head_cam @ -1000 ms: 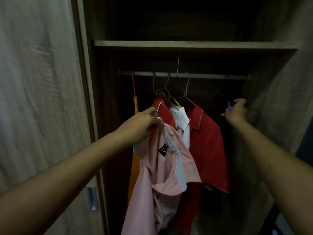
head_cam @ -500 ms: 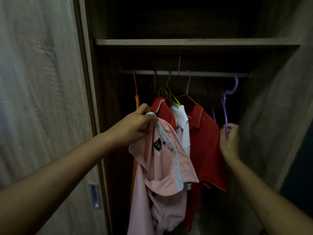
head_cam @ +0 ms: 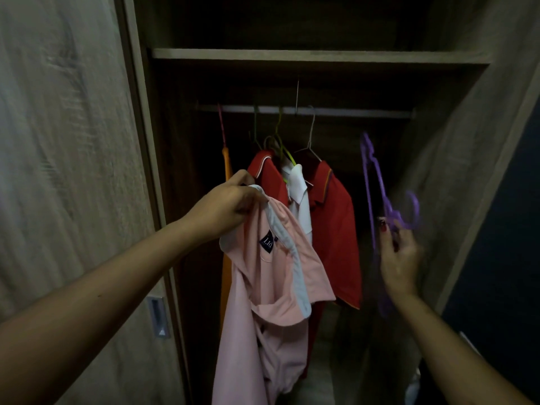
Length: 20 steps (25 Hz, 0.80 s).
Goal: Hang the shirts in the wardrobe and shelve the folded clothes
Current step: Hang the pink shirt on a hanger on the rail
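Pink shirt [head_cam: 271, 276] dangles in front of the open wardrobe, below the hanging rail [head_cam: 306, 110] and just ahead of the clothes on it, pinched at its white collar by the left hand [head_cam: 226, 207], fingers closed tight on the fabric. Right hand [head_cam: 399, 260], lower than the rail and off toward its right end, is curled around a purple hanger [head_cam: 380, 188], which sits free of the rail with its hook blurred. On the rail itself hang two red shirts [head_cam: 333, 229], a white shirt [head_cam: 299, 200] between them and an orange garment [head_cam: 226, 258] at the left end.
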Available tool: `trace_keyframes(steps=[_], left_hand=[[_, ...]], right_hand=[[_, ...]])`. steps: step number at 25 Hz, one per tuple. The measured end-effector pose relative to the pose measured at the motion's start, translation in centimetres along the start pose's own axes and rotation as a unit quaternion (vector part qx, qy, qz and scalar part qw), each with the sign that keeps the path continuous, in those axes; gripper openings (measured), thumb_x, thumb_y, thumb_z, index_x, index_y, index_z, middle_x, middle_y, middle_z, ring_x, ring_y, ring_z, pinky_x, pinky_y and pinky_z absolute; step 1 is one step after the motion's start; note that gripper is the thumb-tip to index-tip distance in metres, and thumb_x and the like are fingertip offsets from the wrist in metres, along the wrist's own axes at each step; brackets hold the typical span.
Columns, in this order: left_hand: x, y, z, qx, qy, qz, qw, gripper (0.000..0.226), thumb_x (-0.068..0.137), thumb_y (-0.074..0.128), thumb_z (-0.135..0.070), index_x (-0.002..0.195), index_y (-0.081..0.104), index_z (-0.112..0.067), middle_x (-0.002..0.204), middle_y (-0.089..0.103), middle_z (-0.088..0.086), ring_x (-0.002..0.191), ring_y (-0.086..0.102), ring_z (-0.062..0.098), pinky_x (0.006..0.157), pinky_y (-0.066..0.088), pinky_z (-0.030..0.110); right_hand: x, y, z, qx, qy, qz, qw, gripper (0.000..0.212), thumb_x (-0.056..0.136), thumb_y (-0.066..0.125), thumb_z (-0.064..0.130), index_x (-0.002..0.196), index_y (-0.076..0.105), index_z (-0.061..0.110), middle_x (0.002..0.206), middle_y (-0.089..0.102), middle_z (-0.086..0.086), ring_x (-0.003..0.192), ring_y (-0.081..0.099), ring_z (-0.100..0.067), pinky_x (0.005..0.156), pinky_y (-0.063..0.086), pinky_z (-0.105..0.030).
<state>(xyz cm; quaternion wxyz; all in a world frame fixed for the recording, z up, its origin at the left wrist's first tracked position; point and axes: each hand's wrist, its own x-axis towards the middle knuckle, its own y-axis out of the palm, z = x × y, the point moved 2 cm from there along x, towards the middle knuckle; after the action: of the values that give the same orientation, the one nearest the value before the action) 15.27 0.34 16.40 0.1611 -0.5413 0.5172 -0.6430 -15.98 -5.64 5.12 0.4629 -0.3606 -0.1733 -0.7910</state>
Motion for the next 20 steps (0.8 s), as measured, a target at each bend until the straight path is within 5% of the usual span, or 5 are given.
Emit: trace_keyframes(steps=[3,10,15,18,20], left_hand=[[-0.2,0.5,0.0,-0.025,-0.002,0.01,1.0,0.046,0.08,0.058,0.002,0.118,0.064,-0.023,0.111,0.035,-0.011,0.101,0.048,0.01,0.085,0.047,0.022],[-0.8,-0.4,-1.1,-0.13,0.0,0.015,0.991,0.043,0.079,0.059,0.004,0.114,0.067,-0.02,0.113,0.045,0.0,0.106,0.049,0.011,0.094,0.046,0.026],[-2.1,-4.1,0.5,-0.242,-0.075,-0.046,0.966,0.032,0.083,0.06,0.004,0.107,0.068,-0.016,0.118,0.047,0.005,0.107,0.051,0.011,0.094,0.044,0.02],[-3.6,-4.7,3.4,-0.204,-0.116,-0.027,0.972,0.018,0.081,0.062,0.004,0.097,0.069,-0.003,0.113,0.052,0.004,0.101,0.056,0.017,0.087,0.051,0.033],[-4.5,-3.7,4.9,-0.101,-0.1,0.004,0.99,0.015,0.077,0.064,0.004,0.089,0.069,-0.002,0.107,0.055,0.003,0.097,0.059,0.022,0.082,0.052,0.037]], right_hand=[[-0.2,-0.4,4.4,0.055,0.002,0.018,0.998,0.018,0.097,0.042,0.026,0.088,0.055,0.033,0.069,0.053,0.006,0.057,0.052,0.004,0.055,0.045,-0.024],[-1.8,4.5,13.3,0.4,0.038,0.158,0.902,0.022,0.101,0.032,0.008,0.095,0.048,0.021,0.07,0.058,0.008,0.066,0.054,-0.006,0.066,0.047,-0.019],[-5.5,5.9,6.4,0.088,0.04,0.293,0.951,0.016,0.094,0.05,0.005,0.081,0.056,0.01,0.071,0.057,0.004,0.065,0.054,0.006,0.07,0.044,-0.019],[-5.0,4.2,5.1,-0.044,-0.021,0.389,0.92,0.036,0.093,0.051,0.002,0.073,0.049,0.032,0.071,0.053,0.013,0.067,0.052,0.018,0.065,0.036,-0.003],[-4.2,3.7,5.2,-0.123,-0.06,0.448,0.884,0.027,0.095,0.05,0.009,0.078,0.053,0.03,0.076,0.054,0.015,0.073,0.051,0.018,0.067,0.036,-0.003]])
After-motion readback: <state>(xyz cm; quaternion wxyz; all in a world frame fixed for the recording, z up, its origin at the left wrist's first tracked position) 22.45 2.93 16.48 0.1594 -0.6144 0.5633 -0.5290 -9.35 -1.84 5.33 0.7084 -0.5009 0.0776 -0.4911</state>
